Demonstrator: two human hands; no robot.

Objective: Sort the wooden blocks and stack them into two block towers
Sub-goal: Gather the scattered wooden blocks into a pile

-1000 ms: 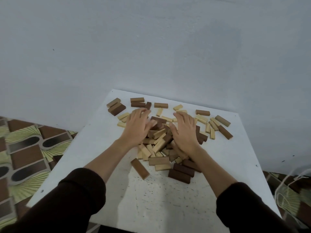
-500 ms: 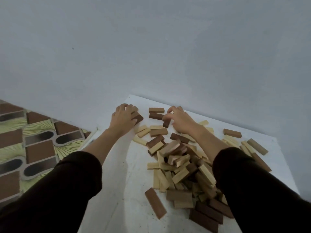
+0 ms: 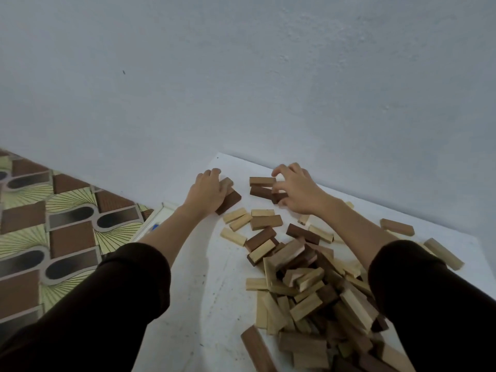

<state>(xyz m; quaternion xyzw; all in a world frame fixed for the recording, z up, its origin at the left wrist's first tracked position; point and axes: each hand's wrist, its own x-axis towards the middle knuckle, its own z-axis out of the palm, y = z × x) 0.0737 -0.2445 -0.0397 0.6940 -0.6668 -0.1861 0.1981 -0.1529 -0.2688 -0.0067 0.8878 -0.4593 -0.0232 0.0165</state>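
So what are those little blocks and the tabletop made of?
The blocks look like wood: faint grain, matte faces, some pale and raw-looking, others stained dark brown like the one under the left hand. The tabletop is white, smooth and speckled, perhaps painted board or laminate; I cannot tell which.

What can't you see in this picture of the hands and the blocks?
Head view only:
- Blocks under the left hand: its palm covers all but their right ends.
- Dark block at the right hand: fingers hide most of it.
- Bottom of the block pile: covered by upper blocks and the right sleeve.
- Near table edge: cut off by the frame.
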